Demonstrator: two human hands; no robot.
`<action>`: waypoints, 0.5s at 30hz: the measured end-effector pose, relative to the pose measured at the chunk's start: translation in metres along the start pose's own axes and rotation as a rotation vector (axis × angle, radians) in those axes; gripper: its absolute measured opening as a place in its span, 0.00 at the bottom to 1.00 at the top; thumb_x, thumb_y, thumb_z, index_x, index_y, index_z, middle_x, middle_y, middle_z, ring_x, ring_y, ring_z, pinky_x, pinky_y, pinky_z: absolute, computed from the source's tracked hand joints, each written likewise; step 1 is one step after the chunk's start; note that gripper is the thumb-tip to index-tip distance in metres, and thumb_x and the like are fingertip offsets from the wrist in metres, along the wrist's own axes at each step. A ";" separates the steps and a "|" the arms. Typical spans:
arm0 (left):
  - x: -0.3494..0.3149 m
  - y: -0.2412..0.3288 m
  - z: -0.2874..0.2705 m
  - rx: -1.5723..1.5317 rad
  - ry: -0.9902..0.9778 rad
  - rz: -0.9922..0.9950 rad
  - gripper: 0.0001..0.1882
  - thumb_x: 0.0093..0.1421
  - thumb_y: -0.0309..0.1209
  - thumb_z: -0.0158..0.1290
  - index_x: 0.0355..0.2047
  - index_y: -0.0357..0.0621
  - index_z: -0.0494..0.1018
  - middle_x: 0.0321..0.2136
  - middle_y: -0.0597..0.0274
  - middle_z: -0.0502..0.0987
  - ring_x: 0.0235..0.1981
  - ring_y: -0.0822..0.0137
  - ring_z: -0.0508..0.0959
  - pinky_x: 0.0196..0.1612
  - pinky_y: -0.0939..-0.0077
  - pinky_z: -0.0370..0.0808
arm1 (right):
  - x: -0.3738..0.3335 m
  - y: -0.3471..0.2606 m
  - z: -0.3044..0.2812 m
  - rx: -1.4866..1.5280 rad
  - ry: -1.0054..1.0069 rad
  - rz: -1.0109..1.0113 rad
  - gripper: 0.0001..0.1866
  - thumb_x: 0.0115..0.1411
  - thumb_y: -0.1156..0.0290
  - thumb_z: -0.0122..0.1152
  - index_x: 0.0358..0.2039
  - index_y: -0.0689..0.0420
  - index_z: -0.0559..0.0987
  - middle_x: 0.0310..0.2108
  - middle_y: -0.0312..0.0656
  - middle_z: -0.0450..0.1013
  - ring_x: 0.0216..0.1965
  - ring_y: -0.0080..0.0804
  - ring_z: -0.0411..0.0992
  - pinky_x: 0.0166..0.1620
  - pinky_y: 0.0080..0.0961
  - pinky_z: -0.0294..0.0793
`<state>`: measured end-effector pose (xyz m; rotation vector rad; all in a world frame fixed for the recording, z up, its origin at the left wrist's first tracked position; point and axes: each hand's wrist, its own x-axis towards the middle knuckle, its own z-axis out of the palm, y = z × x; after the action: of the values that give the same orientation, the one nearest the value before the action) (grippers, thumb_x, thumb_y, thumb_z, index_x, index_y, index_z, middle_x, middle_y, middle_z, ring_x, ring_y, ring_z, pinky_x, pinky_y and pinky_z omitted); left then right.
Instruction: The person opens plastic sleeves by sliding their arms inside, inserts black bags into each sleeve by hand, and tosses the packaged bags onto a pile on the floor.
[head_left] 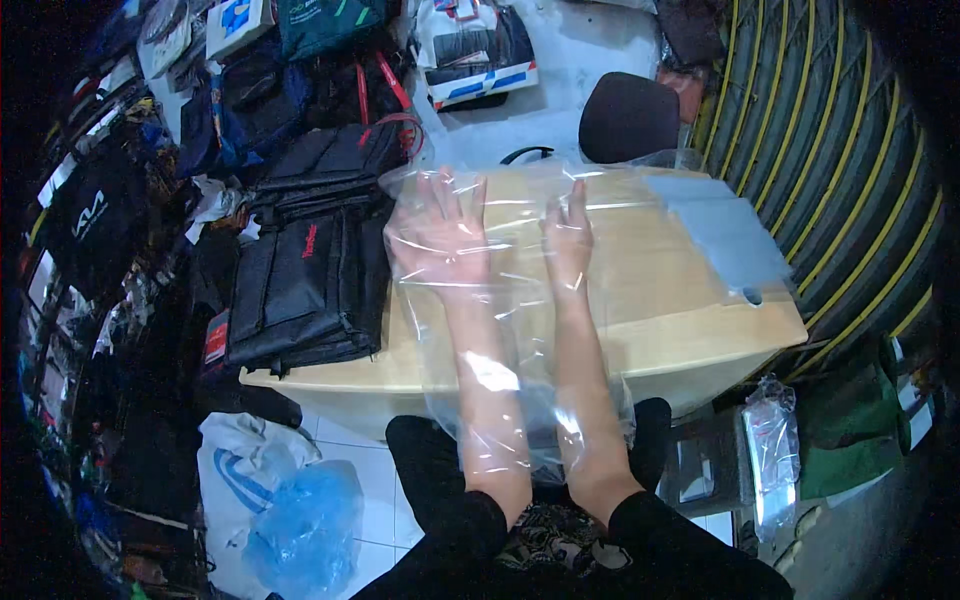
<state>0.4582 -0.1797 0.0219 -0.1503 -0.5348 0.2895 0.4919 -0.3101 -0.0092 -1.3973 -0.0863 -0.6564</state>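
Both my forearms reach into a large clear plastic bag (518, 270) above the wooden table (660, 285). Its film covers the hands and wraps the arms almost to the elbows. My left hand (445, 240) is flat inside it, fingers spread, near the bag's far left corner. To its right, my right hand (569, 240) is seen edge-on inside the same bag, fingers pointing away, some partly bent. Neither hand holds a solid thing. A black backpack (310, 280) with red lettering lies on the table's left side, close to the left hand.
Flat translucent plastic sheets (725, 235) lie on the table's right side. A dark chair back (628, 118) stands beyond the far edge. Piled bags crowd the left. A blue plastic bag (310, 525) sits on the floor. Yellow-edged ribbed shutter (820, 150) curves along the right.
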 end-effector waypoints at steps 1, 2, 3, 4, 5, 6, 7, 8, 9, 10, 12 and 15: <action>-0.001 0.000 -0.001 0.100 0.083 0.061 0.25 0.59 0.54 0.41 0.56 0.66 0.63 0.57 0.58 0.61 0.60 0.53 0.61 0.56 0.30 0.56 | -0.001 0.004 -0.004 -0.055 -0.005 0.005 0.38 0.60 0.64 0.55 0.65 0.55 0.47 0.56 0.51 0.64 0.50 0.31 0.69 0.51 0.28 0.68; -0.001 0.025 0.012 0.223 0.143 0.169 0.24 0.59 0.52 0.41 0.56 0.67 0.63 0.57 0.57 0.61 0.60 0.52 0.60 0.57 0.31 0.56 | -0.012 -0.006 0.017 -0.022 -0.076 0.020 0.39 0.59 0.64 0.55 0.66 0.55 0.46 0.57 0.53 0.63 0.49 0.33 0.69 0.50 0.28 0.68; 0.002 0.031 -0.003 0.193 0.002 0.120 0.25 0.59 0.47 0.42 0.57 0.62 0.62 0.58 0.55 0.60 0.61 0.53 0.59 0.58 0.36 0.57 | -0.012 -0.005 0.011 0.006 -0.112 0.049 0.40 0.59 0.65 0.56 0.66 0.54 0.45 0.57 0.54 0.63 0.49 0.34 0.70 0.50 0.28 0.69; 0.005 0.036 -0.018 0.193 0.018 0.115 0.25 0.59 0.47 0.42 0.57 0.62 0.62 0.58 0.55 0.60 0.61 0.53 0.59 0.58 0.36 0.57 | -0.012 -0.003 0.004 0.182 -0.181 0.145 0.41 0.59 0.66 0.57 0.66 0.53 0.44 0.59 0.55 0.60 0.51 0.33 0.69 0.49 0.29 0.70; 0.007 0.040 -0.019 0.257 0.013 0.103 0.25 0.60 0.45 0.42 0.57 0.59 0.62 0.58 0.54 0.60 0.61 0.54 0.58 0.59 0.38 0.56 | -0.012 -0.001 0.004 0.179 -0.178 0.155 0.41 0.59 0.66 0.57 0.66 0.53 0.44 0.59 0.55 0.60 0.51 0.33 0.69 0.49 0.29 0.70; 0.008 0.042 -0.022 0.320 0.010 0.088 0.25 0.60 0.44 0.42 0.58 0.55 0.62 0.57 0.54 0.60 0.61 0.55 0.58 0.60 0.41 0.56 | -0.009 0.002 0.005 0.307 -0.133 0.202 0.40 0.60 0.69 0.55 0.67 0.52 0.44 0.55 0.50 0.62 0.47 0.33 0.68 0.46 0.29 0.72; 0.006 0.040 -0.026 0.218 0.006 0.068 0.23 0.57 0.38 0.47 0.54 0.49 0.66 0.54 0.43 0.64 0.58 0.51 0.63 0.60 0.42 0.56 | -0.006 0.005 0.004 0.433 -0.084 0.247 0.38 0.61 0.72 0.53 0.67 0.51 0.44 0.52 0.44 0.63 0.42 0.33 0.68 0.42 0.29 0.73; 0.005 0.038 -0.029 0.219 0.021 0.062 0.23 0.57 0.38 0.47 0.54 0.49 0.66 0.54 0.43 0.64 0.58 0.51 0.63 0.60 0.42 0.56 | -0.003 0.009 -0.001 0.425 -0.075 0.258 0.38 0.61 0.72 0.53 0.67 0.51 0.44 0.52 0.44 0.63 0.42 0.33 0.68 0.42 0.29 0.73; 0.009 0.034 -0.031 0.259 0.080 0.032 0.24 0.57 0.37 0.47 0.55 0.48 0.65 0.55 0.44 0.63 0.58 0.51 0.62 0.61 0.43 0.56 | 0.005 0.014 -0.010 0.409 -0.171 0.260 0.38 0.62 0.71 0.53 0.67 0.50 0.44 0.54 0.45 0.60 0.47 0.35 0.67 0.46 0.32 0.73; 0.013 0.028 -0.034 0.297 0.139 -0.002 0.25 0.57 0.36 0.48 0.56 0.47 0.63 0.56 0.44 0.62 0.59 0.52 0.61 0.61 0.44 0.56 | 0.012 0.018 -0.022 0.390 -0.264 0.261 0.37 0.62 0.70 0.53 0.66 0.50 0.44 0.55 0.46 0.58 0.51 0.37 0.66 0.49 0.35 0.73; 0.022 0.044 -0.027 0.554 0.087 -0.042 0.23 0.59 0.36 0.46 0.56 0.46 0.63 0.58 0.49 0.61 0.62 0.54 0.59 0.61 0.47 0.57 | 0.008 0.007 -0.009 0.614 -0.302 0.310 0.38 0.63 0.68 0.51 0.66 0.55 0.41 0.58 0.49 0.54 0.57 0.45 0.61 0.52 0.41 0.72; 0.023 0.049 -0.031 0.604 0.056 -0.012 0.23 0.61 0.37 0.44 0.56 0.45 0.63 0.58 0.50 0.62 0.62 0.54 0.59 0.60 0.50 0.58 | 0.000 0.004 -0.007 0.498 -0.303 0.239 0.41 0.62 0.66 0.54 0.66 0.55 0.39 0.58 0.50 0.53 0.56 0.46 0.63 0.51 0.40 0.72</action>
<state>0.4820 -0.1279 -0.0036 0.4288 -0.3738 0.4218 0.4913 -0.3164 -0.0140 -0.9921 -0.2983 -0.1974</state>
